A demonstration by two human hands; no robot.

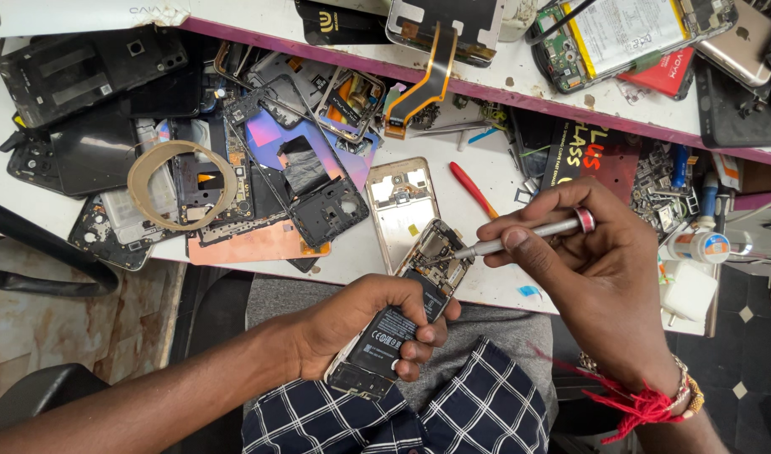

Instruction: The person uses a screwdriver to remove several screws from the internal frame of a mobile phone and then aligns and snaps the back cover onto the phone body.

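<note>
My left hand point(364, 324) grips an opened phone point(402, 315) with its back cover off, dark battery and circuit board showing, tilted over my lap. My right hand point(591, 269) holds a slim silver screwdriver point(528, 234) with a red ring at its end. The tip touches the board at the phone's upper end point(440, 252).
A white workbench point(486, 176) carries a heap of phone frames, back covers and boards point(259, 168), a roll of tape point(182, 185), a gold phone shell point(399, 206), a red-handled tool point(473, 189) and a small glue bottle point(696, 246). A shelf above point(520, 80) holds more opened phones.
</note>
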